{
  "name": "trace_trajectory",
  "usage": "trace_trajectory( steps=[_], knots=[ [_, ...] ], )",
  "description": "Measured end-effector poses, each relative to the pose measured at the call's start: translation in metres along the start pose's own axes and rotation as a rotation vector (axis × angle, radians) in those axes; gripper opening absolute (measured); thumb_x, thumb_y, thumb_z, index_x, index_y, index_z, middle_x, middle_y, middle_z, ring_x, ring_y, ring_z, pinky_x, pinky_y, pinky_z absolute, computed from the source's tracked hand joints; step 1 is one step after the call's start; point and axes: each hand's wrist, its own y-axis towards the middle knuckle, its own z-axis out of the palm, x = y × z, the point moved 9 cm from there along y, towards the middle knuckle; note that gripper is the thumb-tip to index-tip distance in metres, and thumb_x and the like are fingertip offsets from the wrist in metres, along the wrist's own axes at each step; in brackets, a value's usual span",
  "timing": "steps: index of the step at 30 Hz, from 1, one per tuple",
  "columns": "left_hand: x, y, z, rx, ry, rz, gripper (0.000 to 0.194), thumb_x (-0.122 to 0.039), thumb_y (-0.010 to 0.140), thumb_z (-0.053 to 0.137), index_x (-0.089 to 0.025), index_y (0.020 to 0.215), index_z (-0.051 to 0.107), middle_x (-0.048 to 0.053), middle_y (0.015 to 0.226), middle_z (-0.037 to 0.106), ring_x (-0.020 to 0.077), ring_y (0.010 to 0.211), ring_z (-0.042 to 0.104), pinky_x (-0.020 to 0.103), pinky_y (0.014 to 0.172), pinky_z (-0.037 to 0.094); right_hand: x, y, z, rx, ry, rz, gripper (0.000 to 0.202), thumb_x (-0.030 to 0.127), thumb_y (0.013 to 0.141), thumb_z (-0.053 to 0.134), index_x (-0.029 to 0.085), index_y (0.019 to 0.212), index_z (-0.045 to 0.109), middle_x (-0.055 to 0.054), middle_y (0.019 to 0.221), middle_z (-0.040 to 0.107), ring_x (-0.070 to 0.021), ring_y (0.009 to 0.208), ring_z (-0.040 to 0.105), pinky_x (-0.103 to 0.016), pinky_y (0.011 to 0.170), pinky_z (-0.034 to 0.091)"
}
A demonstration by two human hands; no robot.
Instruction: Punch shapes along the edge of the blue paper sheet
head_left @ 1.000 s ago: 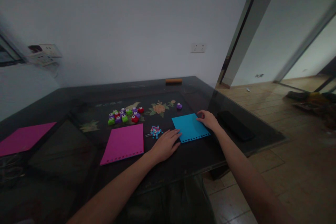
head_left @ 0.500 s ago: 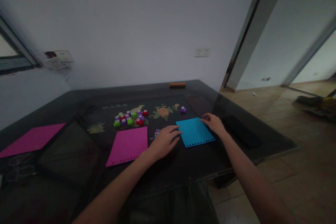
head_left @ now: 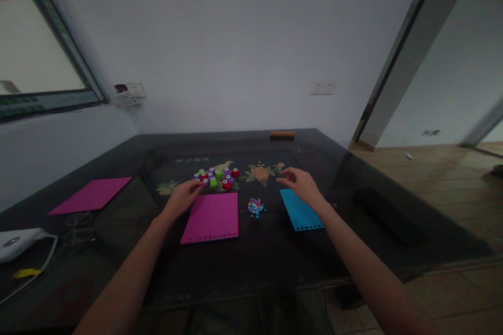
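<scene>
My left hand (head_left: 184, 198) reaches to the front left of a cluster of small toys with eyes (head_left: 216, 174), coloured red, green and purple. Its fingers are closed at the cluster's edge and cover what lies there; I cannot make out what is in them. Just below is a pink sheet (head_left: 214, 215) with a punched edge. My right hand (head_left: 301, 184) hovers over the far part of a blue punched sheet (head_left: 301, 212), thumb and fingers curved and apart. The lone purple toy is out of sight, around where the right hand is. Between the sheets lies a pile of tiny coloured beads (head_left: 255, 207).
Another pink sheet (head_left: 92, 194) lies at the left, near clear-framed glasses (head_left: 78, 227) and a white device with a cable (head_left: 21, 243). A dark long case (head_left: 387, 214) rests at the right. An orange-brown bar (head_left: 282, 135) lies at the table's far edge.
The left hand has moved from the blue sheet to the toy cluster, uncovering the beads. The right hand has moved off the blue sheet's right edge, up and leftward over it. The view has turned left.
</scene>
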Motion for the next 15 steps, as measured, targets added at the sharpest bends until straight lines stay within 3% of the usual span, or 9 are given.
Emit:
trace_trajectory(
  steps=[4, 7, 10, 15],
  knots=[
    [-0.001, -0.003, 0.003, 0.061, 0.030, 0.054, 0.032, -0.038, 0.081, 0.046, -0.017, 0.096, 0.066, 0.009, 0.098, 0.068, 0.0233, 0.091, 0.062, 0.035, 0.083, 0.047, 0.068, 0.019, 0.079, 0.213, -0.061, -0.123, 0.029, 0.046, 0.078, 0.059, 0.020, 0.087, 0.067, -0.005, 0.082, 0.065, -0.0173, 0.075, 0.058, -0.027, 0.064, 0.040],
    [-0.005, -0.006, 0.009, 0.126, 0.057, 0.089, 0.032, -0.037, 0.081, 0.046, -0.017, 0.098, 0.065, 0.009, 0.101, 0.066, 0.0232, 0.096, 0.060, 0.036, 0.087, 0.045, 0.096, 0.017, 0.129, 0.360, -0.110, -0.166, 0.025, 0.041, 0.083, 0.054, 0.021, 0.089, 0.068, -0.007, 0.089, 0.066, -0.0202, 0.085, 0.060, -0.028, 0.069, 0.041],
    [-0.008, -0.010, 0.019, 0.219, 0.055, 0.107, 0.033, -0.036, 0.082, 0.045, -0.017, 0.100, 0.065, 0.009, 0.103, 0.065, 0.0224, 0.098, 0.058, 0.035, 0.089, 0.043, 0.111, 0.009, 0.150, 0.378, -0.112, -0.234, 0.034, 0.046, 0.086, 0.047, 0.021, 0.098, 0.065, -0.009, 0.097, 0.064, -0.0216, 0.092, 0.058, -0.030, 0.074, 0.042],
    [-0.010, -0.014, 0.030, 0.308, 0.081, 0.090, 0.044, -0.044, 0.076, 0.054, -0.016, 0.109, 0.062, 0.012, 0.109, 0.060, 0.0240, 0.102, 0.054, 0.036, 0.092, 0.040, 0.118, 0.001, 0.154, 0.348, -0.129, -0.358, 0.055, 0.060, 0.078, 0.050, 0.018, 0.113, 0.059, -0.012, 0.111, 0.056, -0.0250, 0.105, 0.049, -0.036, 0.085, 0.041]
  ],
)
